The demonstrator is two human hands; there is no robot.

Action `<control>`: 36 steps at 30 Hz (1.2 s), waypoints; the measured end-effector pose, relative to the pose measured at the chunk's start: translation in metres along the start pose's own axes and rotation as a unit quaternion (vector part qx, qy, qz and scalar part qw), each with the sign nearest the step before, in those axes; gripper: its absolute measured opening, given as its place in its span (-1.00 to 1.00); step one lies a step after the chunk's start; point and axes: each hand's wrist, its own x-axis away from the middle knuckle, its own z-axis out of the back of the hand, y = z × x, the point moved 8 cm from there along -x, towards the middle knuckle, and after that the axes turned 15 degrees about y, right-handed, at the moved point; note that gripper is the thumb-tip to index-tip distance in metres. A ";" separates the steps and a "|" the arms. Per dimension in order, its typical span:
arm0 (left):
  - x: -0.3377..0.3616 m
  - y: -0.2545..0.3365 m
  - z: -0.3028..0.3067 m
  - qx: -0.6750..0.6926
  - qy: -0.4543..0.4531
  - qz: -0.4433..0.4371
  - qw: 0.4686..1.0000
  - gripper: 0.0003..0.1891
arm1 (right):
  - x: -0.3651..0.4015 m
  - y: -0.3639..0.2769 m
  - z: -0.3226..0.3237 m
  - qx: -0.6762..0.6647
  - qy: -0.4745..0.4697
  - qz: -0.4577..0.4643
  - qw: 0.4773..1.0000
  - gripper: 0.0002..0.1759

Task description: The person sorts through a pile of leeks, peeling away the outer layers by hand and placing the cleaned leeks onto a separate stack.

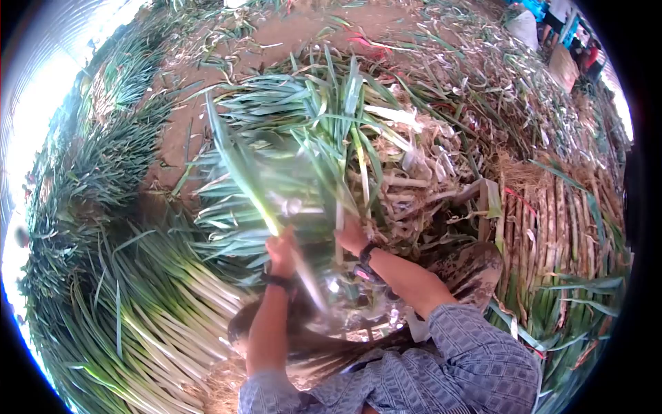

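"So, how does the onion look on your feed?"

"I see one long green onion [241, 165] over the middle of the scene, blue-green leaves slanting far left, pale shaft running near and slightly right. Behind it lies a leafy pile [265, 103]; white-shafted onions [172, 303] fill the near left."

"Anything hard to make out?"

"Motion blurs the shaft's near end and the space between the hands. My view cuts off the outer heaps at its round rim."

"And the hands?"

"My left hand [281, 254] is clenched around the shaft, forearm pointing almost straight away from me. My right hand [353, 238] is beside an upright stalk [339, 217], forearm angled far left; I can't tell whether its fingers grip that."
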 end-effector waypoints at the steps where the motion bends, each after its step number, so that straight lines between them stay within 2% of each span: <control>1: 0.005 -0.001 -0.006 -0.005 -0.004 0.002 1.000 -0.73 | 0.005 -0.001 -0.002 0.020 0.024 -0.022 0.999 -0.54; 3: 0.011 -0.004 -0.015 -0.008 0.013 0.009 1.000 -0.74 | 0.004 -0.007 0.002 0.001 -0.003 -0.073 0.997 -0.54; 5: 0.008 -0.007 -0.015 0.001 0.039 -0.001 0.999 -0.74 | -0.013 -0.019 -0.006 -0.083 -0.103 -0.133 0.982 -0.58; 6: 0.005 -0.008 -0.014 0.008 0.043 -0.016 0.999 -0.74 | -0.028 -0.055 0.013 -0.173 -0.121 -0.180 0.961 -0.62; 7: 0.002 -0.009 -0.013 0.014 0.048 -0.031 0.998 -0.74 | -0.043 -0.095 0.034 -0.262 -0.135 -0.231 0.927 -0.65; 9: 0.013 0.017 -0.027 0.020 -0.003 -0.061 0.998 -0.73 | -0.078 -0.170 0.082 -0.382 -0.150 -0.315 0.856 -0.76; 11: 0.005 0.008 -0.025 -0.002 -0.019 -0.087 0.996 -0.73 | -0.098 -0.230 0.123 -0.611 -0.149 -0.339 0.700 -0.73; 12: 0.002 0.007 -0.026 -0.030 -0.020 -0.110 0.993 -0.72 | -0.096 -0.228 0.129 -0.596 -0.175 -0.309 0.720 -0.70; 13: 0.001 0.004 -0.028 0.005 -0.018 -0.115 0.993 -0.71 | -0.089 -0.220 0.129 -0.578 -0.202 -0.278 0.740 -0.66; 14: 0.004 0.006 -0.032 0.040 -0.017 -0.120 0.992 -0.70 | -0.068 -0.198 0.111 -0.599 -0.235 -0.371 0.669 -0.62; 15: 0.009 0.004 -0.036 0.025 -0.018 -0.085 0.996 -0.69 | -0.036 -0.185 0.104 -0.523 -0.185 -0.445 0.703 -0.64; 16: 0.015 0.001 -0.035 0.009 -0.016 -0.049 0.999 -0.68 | -0.012 -0.117 0.072 -0.411 -0.179 -0.471 0.760 -0.66; 17: 0.021 -0.006 -0.029 -0.009 -0.009 -0.011 1.000 -0.68 | 0.005 -0.124 0.085 -0.387 -0.183 -0.414 0.803 -0.69; 18: 0.028 -0.012 -0.025 -0.001 -0.035 -0.003 0.999 -0.69 | 0.024 -0.130 0.099 -0.359 -0.181 -0.358 0.843 -0.71; 19: 0.036 -0.014 -0.023 0.017 -0.035 -0.015 0.999 -0.66 | 0.034 -0.134 0.104 -0.324 -0.170 -0.343 0.865 -0.69; 21: 0.055 -0.013 -0.026 0.018 -0.057 0.005 0.998 -0.60 | 0.036 -0.144 0.115 -0.223 -0.178 -0.206 0.936 -0.65; 22: 0.064 -0.010 -0.025 -0.046 -0.063 0.003 0.997 -0.52 | 0.037 -0.155 0.116 -0.199 -0.187 -0.142 0.951 -0.63; 23: 0.068 -0.007 -0.027 -0.026 -0.050 0.002 0.998 -0.51 | 0.039 -0.168 0.114 -0.172 -0.193 -0.078 0.963 -0.58; 24: 0.072 -0.008 -0.028 -0.006 -0.037 0.004 0.999 -0.49 | 0.043 -0.180 0.111 -0.142 -0.199 -0.016 0.970 -0.52; 25: 0.068 -0.011 -0.026 0.011 -0.028 -0.034 0.999 -0.47 | 0.050 -0.192 0.110 -0.111 -0.204 0.046 0.971 -0.45; 27: 0.064 -0.010 -0.024 0.006 -0.028 -0.123 0.992 -0.47 | 0.077 -0.206 0.099 -0.114 -0.316 0.087 0.938 -0.45; 28: 0.064 -0.005 -0.025 -0.014 -0.035 -0.173 0.984 -0.50 | 0.088 -0.186 0.077 -0.284 -0.337 -0.036 0.897 -0.46; 29: 0.072 0.003 -0.022 0.007 -0.050 -0.162 0.985 -0.56 | 0.099 -0.165 0.054 -0.441 -0.340 -0.159 0.815 -0.47; 30: 0.081 0.013 -0.020 0.027 -0.064 -0.151 0.986 -0.62 | 0.098 -0.172 0.077 -0.260 -0.338 0.031 0.904 -0.48; 31: 0.089 0.022 -0.018 0.048 -0.077 -0.139 0.986 -0.68 | 0.103 -0.182 0.094 -0.065 -0.310 0.222 0.922 -0.48; 32: 0.070 0.018 -0.005 0.020 -0.071 -0.145 0.987 -0.68 | 0.105 -0.205 0.125 -0.005 -0.321 0.094 0.942 -0.62; 33: 0.037 0.003 0.009 -0.009 -0.067 -0.149 0.987 -0.69 | 0.123 -0.192 0.125 -0.054 -0.338 0.012 0.939 -0.59; 35: 0.003 -0.005 0.035 0.037 -0.008 -0.088 0.995 -0.72 | 0.177 -0.221 0.162 -0.142 -0.413 0.044 0.898 -0.61; 36: -0.030 -0.015 0.054 0.071 0.014 -0.100 0.992 -0.78 | 0.205 -0.235 0.182 -0.186 -0.452 0.054 0.871 -0.60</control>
